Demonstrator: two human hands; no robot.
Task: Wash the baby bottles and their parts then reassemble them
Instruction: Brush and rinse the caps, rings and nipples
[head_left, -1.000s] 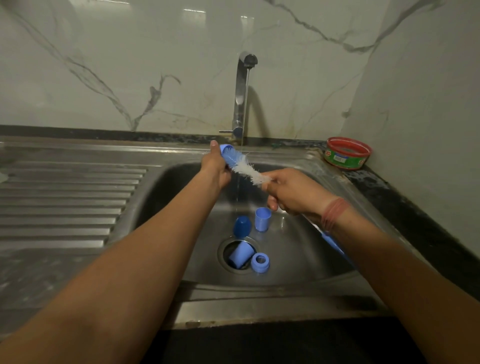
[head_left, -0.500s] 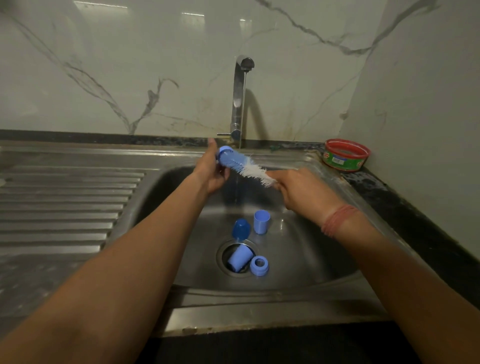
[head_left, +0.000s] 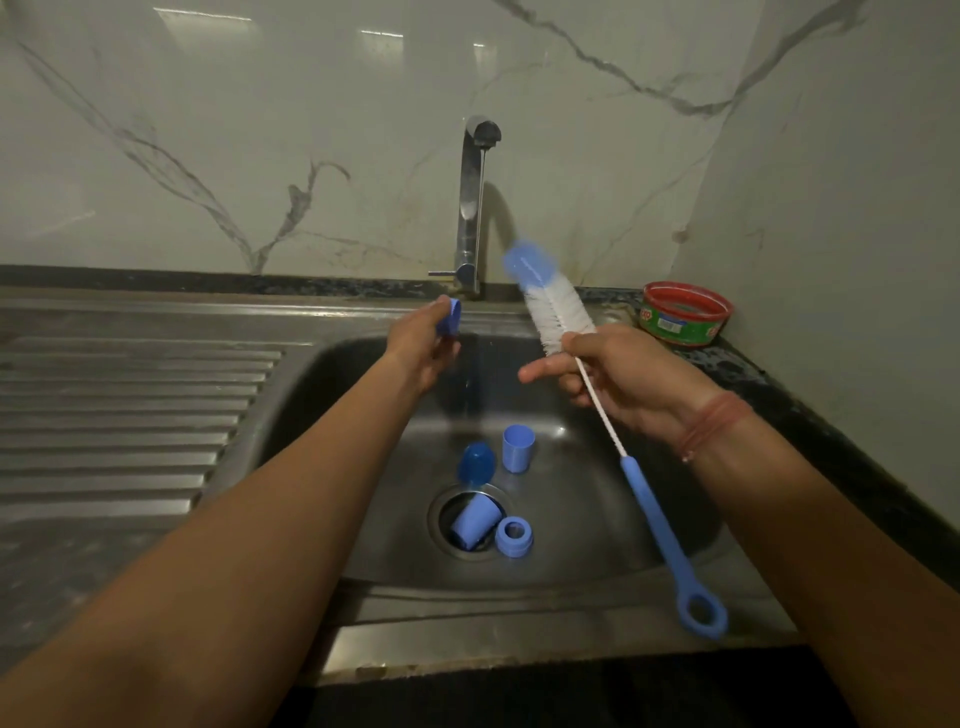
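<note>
left grip (head_left: 423, 340) pinches a small blue bottle part (head_left: 450, 315) by its rim; right grip (head_left: 613, 371) is closed on the wire stem of the bottle brush (head_left: 558, 312); parts appear light, rigid plastic, likely slippery when wet, best held by the rim; four more blue parts (head_left: 518, 448) lie near the drain (head_left: 470, 522) of the steel sink (head_left: 311, 374); tap (head_left: 475, 208) behind; red-rimmed tub (head_left: 684, 313) on the dark counter (head_left: 748, 364).

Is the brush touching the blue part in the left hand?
Apart. Head view: brush in the right hand, clear gap to the blue part in the left hand.
</note>
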